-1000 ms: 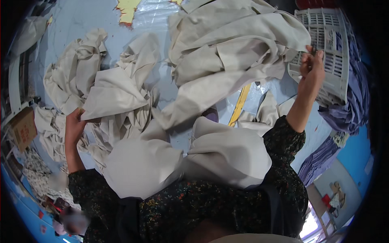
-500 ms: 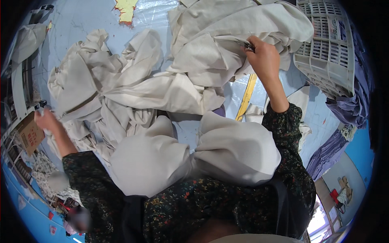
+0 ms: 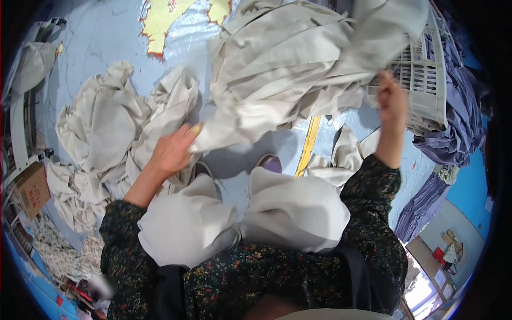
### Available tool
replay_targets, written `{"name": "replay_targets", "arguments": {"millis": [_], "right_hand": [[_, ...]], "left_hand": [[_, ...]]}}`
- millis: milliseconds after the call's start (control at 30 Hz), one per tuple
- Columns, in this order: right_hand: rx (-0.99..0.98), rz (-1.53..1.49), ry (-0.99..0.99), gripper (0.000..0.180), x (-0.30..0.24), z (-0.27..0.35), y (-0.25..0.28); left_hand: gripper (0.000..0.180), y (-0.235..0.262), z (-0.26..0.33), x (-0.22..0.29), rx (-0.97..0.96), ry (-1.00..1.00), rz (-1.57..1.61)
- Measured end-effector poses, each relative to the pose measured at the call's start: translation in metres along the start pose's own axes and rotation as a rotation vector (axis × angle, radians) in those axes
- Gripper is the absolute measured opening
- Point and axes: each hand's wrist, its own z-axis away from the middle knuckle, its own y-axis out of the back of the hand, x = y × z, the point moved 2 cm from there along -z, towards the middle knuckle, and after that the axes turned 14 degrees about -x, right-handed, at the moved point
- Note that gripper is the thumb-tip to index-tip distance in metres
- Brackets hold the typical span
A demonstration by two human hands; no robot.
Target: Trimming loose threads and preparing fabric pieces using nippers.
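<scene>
Head view: floor (image 3: 88, 48) shows in a strip at upper left, and again between the shoes (image 3: 271, 163) and the near edge of the beige cloth (image 3: 277, 64). White basket (image 3: 434, 88) borders the right side; crumpled pile (image 3: 101, 125) borders the left. Beige cloth lies spread ahead, center to upper right. Left hand (image 3: 173, 150) nearly closed, pinching its near-left corner. Right hand (image 3: 393, 101) beside basket, fingers curled; motion-blurred, so can't tell if it's gripping anything.
</scene>
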Motion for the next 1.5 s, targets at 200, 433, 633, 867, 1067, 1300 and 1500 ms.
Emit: {"name": "replay_targets", "arguments": {"millis": [200,433,633,867,1067,1300,1500], "right_hand": [[-0.113,0.061,-0.121,0.041,0.073,0.075,-0.082],[-0.513,0.007,-0.25,0.034,0.091,0.092,-0.165],[-0.516,-0.047,-0.309,0.038,0.087,0.092,-0.189],[-0.507,-0.008,-0.258,0.04,0.086,0.097,-0.176],[-0.578,-0.012,-0.127,0.037,0.094,0.09,-0.19],[-0.65,-0.078,-0.24,0.042,0.085,0.11,-0.23],[-0.525,0.047,0.338,0.04,0.036,0.058,-0.219]], "left_hand": [[0.074,0.005,0.048,-0.009,-0.019,0.143,-0.005],[0.074,-0.008,0.068,0.004,0.071,0.153,-0.04],[0.073,-0.013,0.076,0.011,0.11,0.139,-0.019],[0.069,-0.01,0.075,0.009,0.127,0.151,-0.024],[0.069,-0.007,0.074,0.008,0.117,0.139,-0.027],[0.069,0.004,0.071,0.008,0.23,0.091,0.026],[0.088,0.044,0.018,0.032,0.441,-0.101,0.268]]}}
